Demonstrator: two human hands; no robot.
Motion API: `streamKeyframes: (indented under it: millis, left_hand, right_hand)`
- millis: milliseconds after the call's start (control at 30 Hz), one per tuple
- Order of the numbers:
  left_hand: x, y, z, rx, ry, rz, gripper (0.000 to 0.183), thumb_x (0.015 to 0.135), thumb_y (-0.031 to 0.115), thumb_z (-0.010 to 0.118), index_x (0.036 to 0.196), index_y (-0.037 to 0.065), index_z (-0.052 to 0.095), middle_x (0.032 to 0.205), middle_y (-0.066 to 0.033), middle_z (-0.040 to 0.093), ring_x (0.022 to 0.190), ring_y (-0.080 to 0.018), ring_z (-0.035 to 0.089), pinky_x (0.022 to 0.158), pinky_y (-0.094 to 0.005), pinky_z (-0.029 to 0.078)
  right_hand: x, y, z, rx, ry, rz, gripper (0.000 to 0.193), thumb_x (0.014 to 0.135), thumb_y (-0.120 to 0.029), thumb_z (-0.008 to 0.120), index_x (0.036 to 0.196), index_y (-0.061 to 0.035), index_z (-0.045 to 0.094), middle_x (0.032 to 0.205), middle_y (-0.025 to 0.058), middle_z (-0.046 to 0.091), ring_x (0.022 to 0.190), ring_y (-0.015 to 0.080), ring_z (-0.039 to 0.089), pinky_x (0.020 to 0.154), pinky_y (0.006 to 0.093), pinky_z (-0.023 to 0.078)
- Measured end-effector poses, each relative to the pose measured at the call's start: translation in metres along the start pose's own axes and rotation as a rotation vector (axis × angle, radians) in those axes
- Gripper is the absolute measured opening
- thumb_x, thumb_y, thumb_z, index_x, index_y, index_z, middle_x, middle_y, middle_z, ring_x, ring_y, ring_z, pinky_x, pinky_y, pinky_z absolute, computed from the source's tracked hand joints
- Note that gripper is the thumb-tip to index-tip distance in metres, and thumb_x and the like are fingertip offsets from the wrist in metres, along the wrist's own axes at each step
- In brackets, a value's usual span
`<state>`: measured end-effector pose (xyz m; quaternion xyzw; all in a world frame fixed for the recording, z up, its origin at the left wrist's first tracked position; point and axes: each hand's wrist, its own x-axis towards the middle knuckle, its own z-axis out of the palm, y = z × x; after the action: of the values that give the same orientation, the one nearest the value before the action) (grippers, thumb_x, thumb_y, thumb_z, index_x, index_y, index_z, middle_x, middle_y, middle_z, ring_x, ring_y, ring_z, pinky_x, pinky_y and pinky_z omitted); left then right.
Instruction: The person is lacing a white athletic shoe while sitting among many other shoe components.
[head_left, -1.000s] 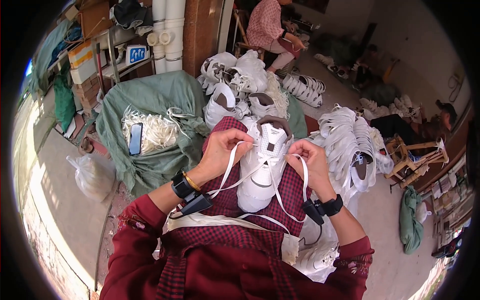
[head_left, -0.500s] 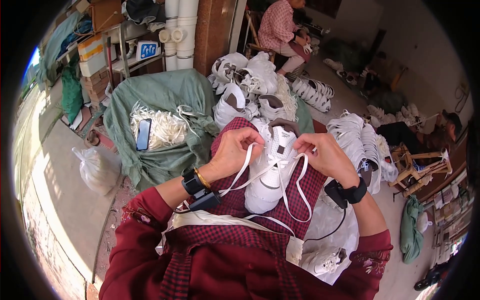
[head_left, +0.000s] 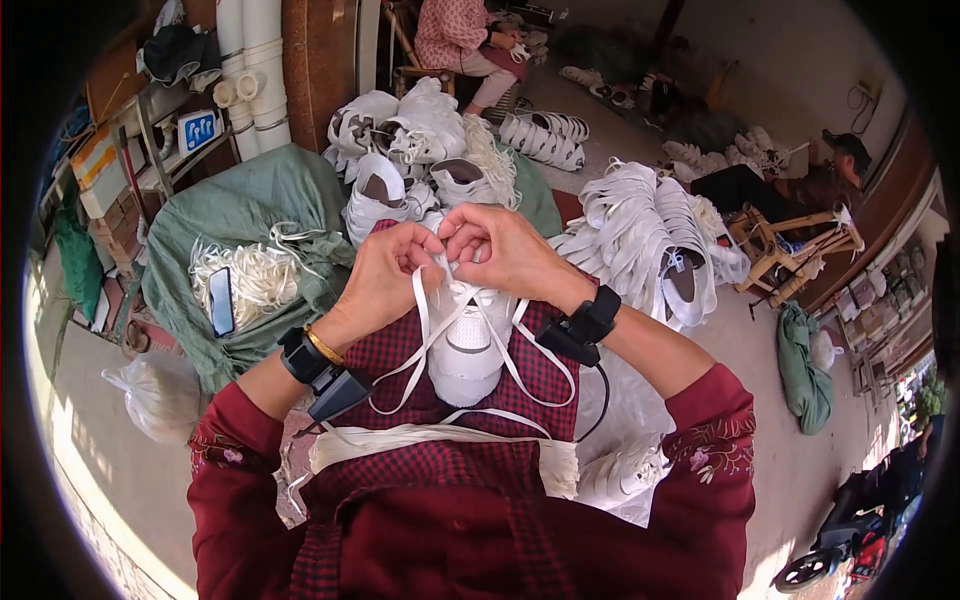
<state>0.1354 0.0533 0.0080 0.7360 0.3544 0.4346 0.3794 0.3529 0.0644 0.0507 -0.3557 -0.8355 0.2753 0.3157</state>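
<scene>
The top of the white lace-up shoe (head_left: pixel 468 345) is covered by the two hands, the left hand (head_left: pixel 385 272) and the right hand (head_left: pixel 505 252), so the lace ends pinched there cannot be made out. The seated person in the pink patterned top (head_left: pixel 455 35) is cut off at the upper edge. The dark scooter (head_left: pixel 840 545) is lost in the dark rim.

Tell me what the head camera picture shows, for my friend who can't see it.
Two hands, left hand and right hand, meet at the top of a white shoe on the person's lap, and its laces hang down. A pile of shoes and a green sack lie ahead.
</scene>
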Motion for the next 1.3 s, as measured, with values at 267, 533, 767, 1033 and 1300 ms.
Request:
streamKeyframes:
  millis: [267,533,767,1033,1300]
  left_hand:
    - [0.030,0.009,-0.034,0.244,-0.329,0.193,0.048,0.086,0.009,0.081,0.124,0.009,0.051,0.073,-0.0007,0.059,0.066,-0.0080,0.057,0.062,-0.0283,0.048]
    - [0.031,0.003,-0.038,0.428,-0.422,0.367,0.034,0.083,0.010,0.080,0.108,0.006,0.057,0.079,-0.0056,0.054,0.070,-0.0198,0.055,0.065,-0.0375,0.047]
    - [0.033,0.001,-0.037,0.431,-0.420,0.395,0.038,0.076,0.003,0.078,0.106,0.007,0.055,0.086,-0.0109,0.060,0.077,-0.0287,0.064,0.071,-0.0418,0.050]
    - [0.046,0.034,-0.017,0.526,-0.271,0.575,0.019,0.085,0.014,0.073,0.097,0.000,0.068,0.087,-0.0124,0.062,0.076,-0.0299,0.063,0.074,-0.0427,0.051]
    - [0.049,0.049,0.006,-0.017,-0.371,0.041,0.024,0.105,0.022,0.062,0.100,0.000,0.070,0.085,-0.0013,0.069,0.070,-0.0091,0.064,0.064,-0.0285,0.053]
  right_hand:
    - [0.007,-0.007,0.005,-0.080,-0.028,0.086,0.041,0.076,-0.006,0.079,0.107,0.0033,0.054,0.084,0.0106,0.075,0.071,0.0147,0.069,0.067,0.0297,0.056]
    - [0.012,-0.007,0.008,-0.110,-0.056,0.088,0.036,0.079,-0.005,0.077,0.106,-0.0004,0.052,0.086,0.0096,0.072,0.076,0.0186,0.070,0.070,0.0331,0.056]
    - [-0.001,-0.009,-0.014,-0.449,0.028,-0.160,0.025,0.083,0.003,0.065,0.102,0.0013,0.049,0.081,0.0169,0.064,0.084,0.0383,0.067,0.074,0.0462,0.051]
    - [-0.043,-0.038,-0.078,-0.371,0.023,0.168,0.024,0.084,0.002,0.068,0.097,-0.0016,0.048,0.082,0.0087,0.063,0.076,0.0179,0.059,0.074,0.0327,0.050]
    - [-0.031,-0.021,-0.069,-0.152,0.029,0.127,0.027,0.086,-0.009,0.072,0.104,0.0020,0.056,0.093,0.0128,0.067,0.085,0.0223,0.065,0.081,0.0349,0.053]
